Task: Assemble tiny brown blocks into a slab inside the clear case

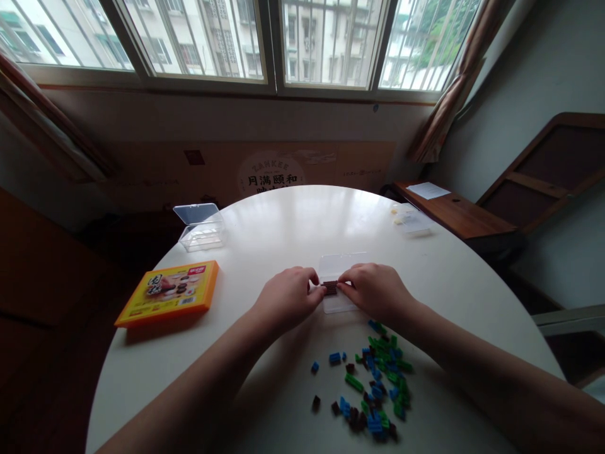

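Glossy white counter [265,239] with a curved edge. Lower right of centre: loose, small plastic bricks [377,424], blocky, in blue, green and dark brown. Centre: an open, clear, rectangular plastic box [341,306]; within or just over it, a ribbed dark-brown block [329,289]. Left hand [289,293] and right hand [375,289]: thumbs and fingers nearly closed, pinching the block's opposite ends.

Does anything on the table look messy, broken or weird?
Nothing looks plainly broken. The loose blue, green and brown bricks do look messy: they lie scattered on the near part of the white table, while the brown pieces held by the left hand and right hand line up neatly at an open clear box.
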`<state>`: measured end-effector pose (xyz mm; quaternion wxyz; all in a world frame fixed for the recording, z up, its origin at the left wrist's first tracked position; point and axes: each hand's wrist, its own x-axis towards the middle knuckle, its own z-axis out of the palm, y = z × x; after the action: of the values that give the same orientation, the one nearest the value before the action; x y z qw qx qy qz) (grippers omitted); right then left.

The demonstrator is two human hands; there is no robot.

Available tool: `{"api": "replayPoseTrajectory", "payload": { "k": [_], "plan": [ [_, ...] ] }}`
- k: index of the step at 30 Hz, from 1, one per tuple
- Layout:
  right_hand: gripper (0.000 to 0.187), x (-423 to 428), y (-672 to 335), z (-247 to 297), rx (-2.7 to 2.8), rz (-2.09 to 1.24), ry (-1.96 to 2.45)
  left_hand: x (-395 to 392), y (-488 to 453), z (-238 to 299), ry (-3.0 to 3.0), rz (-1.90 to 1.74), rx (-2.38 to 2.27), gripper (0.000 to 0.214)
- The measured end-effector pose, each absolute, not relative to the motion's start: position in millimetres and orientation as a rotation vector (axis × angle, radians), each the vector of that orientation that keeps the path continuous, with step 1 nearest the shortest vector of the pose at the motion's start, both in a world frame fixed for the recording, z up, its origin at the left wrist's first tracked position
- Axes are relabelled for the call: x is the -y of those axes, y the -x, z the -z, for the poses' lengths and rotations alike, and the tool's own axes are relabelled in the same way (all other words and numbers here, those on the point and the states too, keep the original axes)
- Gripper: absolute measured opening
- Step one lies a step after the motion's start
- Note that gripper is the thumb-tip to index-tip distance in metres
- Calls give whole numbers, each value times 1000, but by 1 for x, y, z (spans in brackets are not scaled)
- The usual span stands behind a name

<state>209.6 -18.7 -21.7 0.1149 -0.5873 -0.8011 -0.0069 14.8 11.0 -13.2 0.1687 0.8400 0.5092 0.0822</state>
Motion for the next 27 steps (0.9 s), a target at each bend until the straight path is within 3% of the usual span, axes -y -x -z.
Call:
{"api": "replayPoseTrajectory", "payload": {
  "k": [27],
  "plan": [
    [22,26,-219,11,2316,21,1670,-13,-11,4,-2362,-194,-1471,34]
  ]
}}
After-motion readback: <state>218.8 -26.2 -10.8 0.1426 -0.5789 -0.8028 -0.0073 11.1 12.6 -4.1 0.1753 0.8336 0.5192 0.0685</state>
